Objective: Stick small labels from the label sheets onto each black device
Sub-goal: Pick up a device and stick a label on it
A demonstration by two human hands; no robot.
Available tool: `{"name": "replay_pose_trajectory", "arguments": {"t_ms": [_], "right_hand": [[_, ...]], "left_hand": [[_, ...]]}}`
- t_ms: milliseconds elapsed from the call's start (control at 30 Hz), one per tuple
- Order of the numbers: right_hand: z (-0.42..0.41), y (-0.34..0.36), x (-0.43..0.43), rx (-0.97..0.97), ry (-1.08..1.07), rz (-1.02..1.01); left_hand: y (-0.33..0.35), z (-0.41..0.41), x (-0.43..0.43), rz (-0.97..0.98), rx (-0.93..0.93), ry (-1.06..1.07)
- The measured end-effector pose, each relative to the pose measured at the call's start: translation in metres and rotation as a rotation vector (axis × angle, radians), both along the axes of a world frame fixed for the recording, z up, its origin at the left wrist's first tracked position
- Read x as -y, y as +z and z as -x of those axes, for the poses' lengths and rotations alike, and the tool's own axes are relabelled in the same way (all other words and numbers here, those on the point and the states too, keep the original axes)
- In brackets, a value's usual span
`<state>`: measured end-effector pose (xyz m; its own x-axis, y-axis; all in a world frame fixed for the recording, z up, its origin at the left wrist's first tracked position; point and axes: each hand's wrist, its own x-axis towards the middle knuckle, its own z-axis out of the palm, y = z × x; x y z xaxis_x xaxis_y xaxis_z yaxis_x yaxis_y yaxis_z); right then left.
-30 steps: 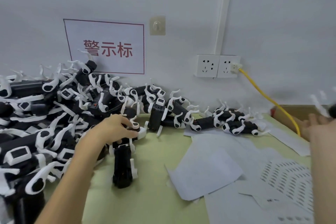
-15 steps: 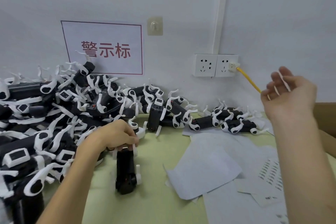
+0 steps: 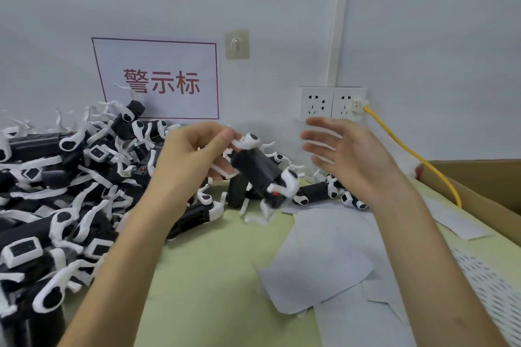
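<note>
The pale green desk (image 3: 203,276) carried a deep heap of black devices (image 3: 56,191) with white clips along its left side, thinning to a short row of devices (image 3: 318,191) at the back by the wall. On its right half lay overlapping white paper sheets (image 3: 318,262). A label sheet (image 3: 490,287) with rows of small labels lay near the right edge.

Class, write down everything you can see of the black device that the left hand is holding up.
The black device has a dark, matte, tube-like body with white plastic-looking fittings at both ends. Thin white straps dangle from the lower end, where a small red spot shows. It hangs tilted, upper end toward the left, above the green table. The left hand grips its upper end; the open right hand is close but not touching it.
</note>
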<state>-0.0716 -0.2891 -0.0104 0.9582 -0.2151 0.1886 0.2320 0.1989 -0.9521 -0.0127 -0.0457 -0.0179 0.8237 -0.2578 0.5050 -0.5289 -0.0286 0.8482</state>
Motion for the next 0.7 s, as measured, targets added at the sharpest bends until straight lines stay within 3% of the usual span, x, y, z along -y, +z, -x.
{"name": "replay_pose_trajectory", "arguments": {"t_ms": [133,300,467,700], "right_hand": [[-0.003,-0.006,-0.021,-0.123,0.217,0.242],[-0.003,-0.01,-0.043,-0.087,0.437,0.124],[-0.006,-0.009,-0.041,0.072,0.333,0.194],[-0.011,-0.015,-0.044,0.111,0.257,0.296]], "left_hand": [[0.001,0.005,0.008,0.232,-0.059,-0.016],[0.0,0.003,0.01,0.314,-0.014,0.027],[-0.004,0.001,0.012,0.386,-0.073,-0.041],[-0.009,-0.001,0.016,0.438,-0.223,0.093]]}}
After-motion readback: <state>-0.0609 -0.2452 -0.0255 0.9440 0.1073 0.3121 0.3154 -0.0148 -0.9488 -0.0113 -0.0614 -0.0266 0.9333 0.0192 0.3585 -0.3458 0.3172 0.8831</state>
